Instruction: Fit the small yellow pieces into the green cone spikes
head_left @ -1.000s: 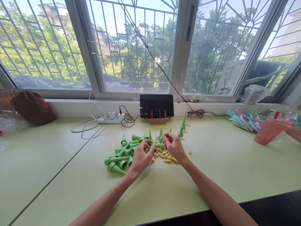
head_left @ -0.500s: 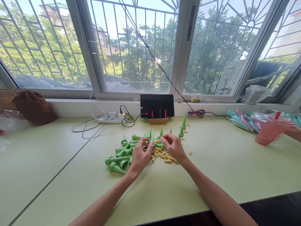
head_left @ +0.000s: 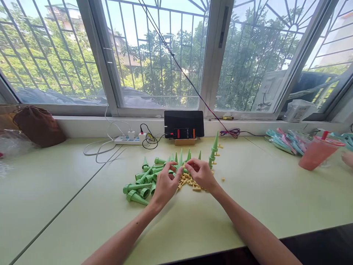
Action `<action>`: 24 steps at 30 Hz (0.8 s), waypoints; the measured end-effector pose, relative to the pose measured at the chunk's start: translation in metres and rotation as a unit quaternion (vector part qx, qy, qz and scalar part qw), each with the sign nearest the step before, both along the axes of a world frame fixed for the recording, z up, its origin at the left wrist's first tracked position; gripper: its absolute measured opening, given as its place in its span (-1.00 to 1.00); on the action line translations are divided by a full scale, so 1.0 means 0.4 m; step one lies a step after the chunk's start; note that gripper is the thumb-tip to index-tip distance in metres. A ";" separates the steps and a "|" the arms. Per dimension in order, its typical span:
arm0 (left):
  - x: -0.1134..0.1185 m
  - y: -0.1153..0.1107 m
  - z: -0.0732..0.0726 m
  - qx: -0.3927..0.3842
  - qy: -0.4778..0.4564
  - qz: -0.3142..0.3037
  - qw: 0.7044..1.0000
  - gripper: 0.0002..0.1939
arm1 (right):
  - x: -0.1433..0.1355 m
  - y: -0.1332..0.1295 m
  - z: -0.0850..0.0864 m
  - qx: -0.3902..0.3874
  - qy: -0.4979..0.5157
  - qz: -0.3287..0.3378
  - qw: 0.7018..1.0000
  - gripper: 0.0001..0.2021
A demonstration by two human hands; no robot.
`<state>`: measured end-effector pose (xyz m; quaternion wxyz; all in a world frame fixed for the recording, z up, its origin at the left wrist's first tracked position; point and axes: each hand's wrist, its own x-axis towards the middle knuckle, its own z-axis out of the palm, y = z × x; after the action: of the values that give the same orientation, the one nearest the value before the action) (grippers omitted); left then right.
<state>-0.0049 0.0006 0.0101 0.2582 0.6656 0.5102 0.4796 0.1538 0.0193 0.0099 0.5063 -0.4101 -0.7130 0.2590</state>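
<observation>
My left hand (head_left: 166, 181) is closed round a green spike (head_left: 180, 159) that points upward. Close against it, my right hand (head_left: 202, 173) pinches a small yellow piece (head_left: 185, 165) at the spike's side. Beneath both hands lies a pile of yellow pieces (head_left: 190, 181). Loose green spikes (head_left: 136, 197) are heaped to the left of my left hand. Behind my right hand stands a stack of green spikes (head_left: 214, 149) with yellow pieces sticking out to the right.
A phone (head_left: 184, 133) leans before a black tablet (head_left: 184, 119) at the sill. The power strip (head_left: 122, 140) and cables lie back left, a brown bag (head_left: 40, 127) farther left. At right are a red cup (head_left: 317, 152), plastic-wrapped items (head_left: 284, 141) and another person's hand (head_left: 348, 158).
My right hand has moved slightly left, bringing the yellow piece against the spike in my left hand. The other person's hand at the right edge has drawn outward.
</observation>
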 end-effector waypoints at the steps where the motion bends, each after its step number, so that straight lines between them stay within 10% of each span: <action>1: -0.001 0.002 -0.003 -0.002 0.001 -0.005 1.000 -0.61 | 0.000 0.000 0.000 0.001 -0.001 0.001 1.000 -0.74; 24: 0.000 0.015 -0.020 0.019 -0.027 -0.009 0.999 -0.65 | 0.000 -0.005 0.008 -0.019 -0.026 0.023 0.999 -0.76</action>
<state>-0.0049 0.0066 0.0019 0.2636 0.6620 0.4875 0.5047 0.1536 0.0173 0.0130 0.4741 -0.4098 -0.7299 0.2730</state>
